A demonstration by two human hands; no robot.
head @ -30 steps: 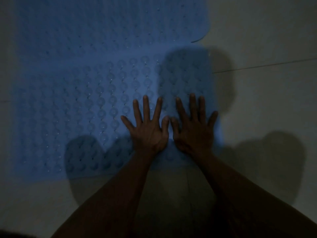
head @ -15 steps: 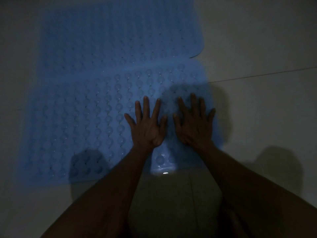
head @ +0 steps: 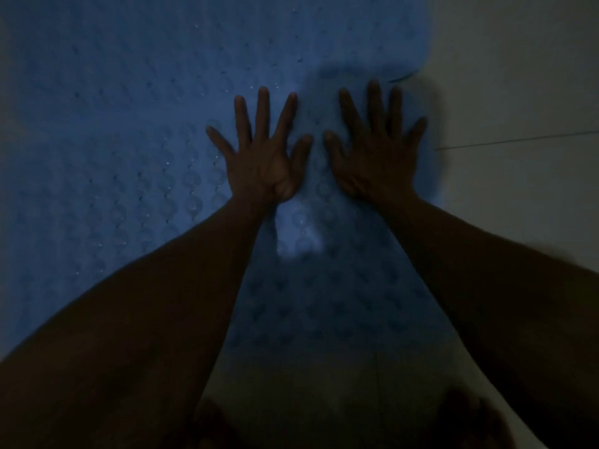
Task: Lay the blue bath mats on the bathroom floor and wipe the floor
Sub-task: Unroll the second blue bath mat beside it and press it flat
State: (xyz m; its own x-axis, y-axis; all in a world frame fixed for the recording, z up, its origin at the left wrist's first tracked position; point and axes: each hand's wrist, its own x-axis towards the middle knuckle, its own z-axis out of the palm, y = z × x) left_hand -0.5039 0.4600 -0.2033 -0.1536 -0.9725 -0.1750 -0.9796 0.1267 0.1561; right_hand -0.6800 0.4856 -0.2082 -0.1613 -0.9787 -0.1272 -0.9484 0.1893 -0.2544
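Note:
Two blue bath mats with round bumps lie flat on the pale bathroom floor [head: 518, 92] in dim light. The near mat [head: 113, 205] fills the left and centre of the view. The far mat [head: 194, 37] adjoins it at the top, its rounded corner near the upper right. My left hand [head: 262, 153] rests palm-down on the near mat with fingers spread. My right hand [head: 376, 147] lies flat beside it, close to the mat's right edge, fingers also spread. Neither hand holds anything.
Bare tile floor runs along the right side, crossed by a thin grout line [head: 518, 140]. More tile shows below the mat's near edge [head: 324, 367]. My knees [head: 460, 416] sit dark at the bottom of the view.
Both hands have slid forward across the near mat toward the seam with the far mat. The camera has dropped much closer, so the mats now fill most of the view.

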